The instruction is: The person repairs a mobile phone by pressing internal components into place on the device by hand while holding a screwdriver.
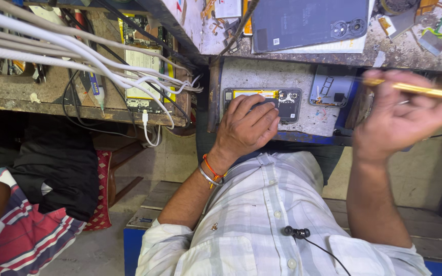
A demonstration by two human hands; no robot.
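Black opened phone (262,102), back cover off, yellow strip showing inside, lies flat on small grey counter (262,76) right in front of person. Left hand (246,128) pressed down on it, fingers spread, not gripping. Right hand (405,117) raised off to side, fingers closed round gold-coloured tool (410,88). Bluish back cover (332,86) just beside phone. White cables (78,51) well off to left.

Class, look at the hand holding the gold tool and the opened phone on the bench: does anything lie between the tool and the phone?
The left hand rests on the opened phone, covering its middle. The right hand holds the gold tool raised to the phone's right; nothing else visibly intervenes.
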